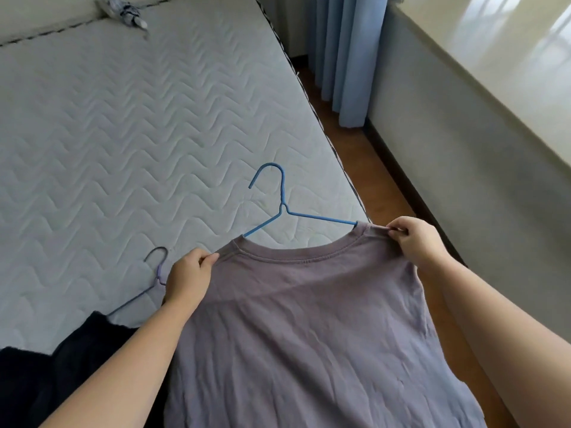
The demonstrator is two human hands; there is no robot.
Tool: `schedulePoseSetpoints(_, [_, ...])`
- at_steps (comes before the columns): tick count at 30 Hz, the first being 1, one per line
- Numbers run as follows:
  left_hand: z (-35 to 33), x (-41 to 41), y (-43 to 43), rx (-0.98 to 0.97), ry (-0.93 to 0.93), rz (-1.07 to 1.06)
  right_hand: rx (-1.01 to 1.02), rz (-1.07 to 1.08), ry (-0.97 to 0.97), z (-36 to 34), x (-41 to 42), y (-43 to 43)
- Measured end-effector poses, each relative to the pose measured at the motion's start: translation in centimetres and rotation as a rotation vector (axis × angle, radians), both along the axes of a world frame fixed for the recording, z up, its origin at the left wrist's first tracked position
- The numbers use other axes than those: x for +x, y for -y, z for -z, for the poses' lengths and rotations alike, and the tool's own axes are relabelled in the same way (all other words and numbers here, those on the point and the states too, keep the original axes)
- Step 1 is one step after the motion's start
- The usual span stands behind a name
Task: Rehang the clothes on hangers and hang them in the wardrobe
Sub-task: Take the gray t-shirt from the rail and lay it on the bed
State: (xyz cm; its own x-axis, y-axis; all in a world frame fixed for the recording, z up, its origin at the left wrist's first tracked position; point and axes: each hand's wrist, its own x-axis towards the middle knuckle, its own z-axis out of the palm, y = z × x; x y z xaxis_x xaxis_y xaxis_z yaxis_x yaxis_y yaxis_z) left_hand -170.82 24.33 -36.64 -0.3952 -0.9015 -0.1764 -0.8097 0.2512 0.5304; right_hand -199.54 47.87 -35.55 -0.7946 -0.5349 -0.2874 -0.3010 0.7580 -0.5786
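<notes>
Over quilted mattress (123, 118), crumpled mauve tee (309, 319), blue wire hanger (282, 208)

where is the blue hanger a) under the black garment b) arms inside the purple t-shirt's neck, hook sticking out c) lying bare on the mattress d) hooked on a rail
b: both arms of the blue hanger run into the neck of the t-shirt, whose shoulders the left hand and right hand pinch.

We see soft, even daylight coming from the right, with white glare on the glossy sill (506, 54). Shadows on the mattress (123, 125) are faint. Wide-angle bending curves its edge, and detail is slightly soft, blurrier toward the right edge.
</notes>
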Motion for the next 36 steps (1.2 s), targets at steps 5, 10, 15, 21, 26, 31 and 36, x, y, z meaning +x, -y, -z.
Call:
schedulePoseSetpoints(5, [9.6, -0.2, 2.7, 0.118, 0.092, -0.063, 0.029, -0.004, 0.015, 6.8, -1.1, 3.8])
schedulePoseSetpoints(10, [15.0, 0.1, 1.5, -0.221, 0.235, 0.039, 0.088, 0.036, 0.076, 12.5, -1.6, 5.5])
schedulePoseSetpoints(15, [15.8, 0.2, 1.4, -0.328, 0.177, 0.021, -0.038, 0.077, 0.077, 13.5, -1.8, 4.8])
schedulePoseSetpoints(21, [15.5, -0.1, 1.4, -0.288, 0.181, 0.015, 0.030, 0.138, -0.023, 13.7, -0.6, 5.5])
schedulePoseSetpoints(26, [13.6, -0.2, 1.8, -0.112, 0.177, -0.019, 0.231, 0.144, -0.005, 11.5, 1.5, 5.1])
schedulePoseSetpoints(31, [8.7, 0.6, -0.1, 0.093, 0.258, -0.043, 0.197, 0.081, 0.106, 6.8, 4.4, 1.1])
schedulePoseSetpoints(36, [2.0, 4.0, -6.1, 0.180, 0.026, -0.100, 0.156, 0.112, 0.246, 2.3, 9.9, -5.1])
